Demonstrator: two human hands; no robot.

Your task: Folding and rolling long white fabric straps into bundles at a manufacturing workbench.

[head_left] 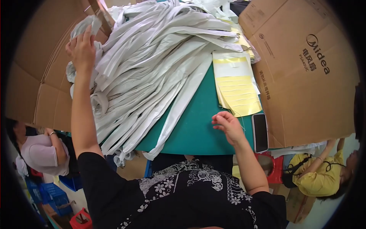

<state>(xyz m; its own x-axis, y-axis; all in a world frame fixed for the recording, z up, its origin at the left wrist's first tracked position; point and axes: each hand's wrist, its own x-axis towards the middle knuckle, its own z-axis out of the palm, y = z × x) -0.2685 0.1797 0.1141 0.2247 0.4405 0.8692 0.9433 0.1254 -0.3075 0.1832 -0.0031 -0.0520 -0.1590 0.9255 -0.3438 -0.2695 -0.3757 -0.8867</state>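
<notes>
At the far left, my left hand reaches up with its fingers bent over a rolled white fabric strip, beside the cardboard wall. A large heap of long, flat white fabric strips spreads over the table to its right. My right hand hovers near the front right of the table, fingers loosely curled and partly apart, with nothing visible in them. Just beyond it lie yellow and white sheets with rows of thin slits or stitches. A fine dark thread trails from them beside the hand.
A phone lies on the green tabletop at the right. Large cardboard boxes flank both sides. More rolled strips sit at the heap's left edge. People in pale purple and yellow sit at either side.
</notes>
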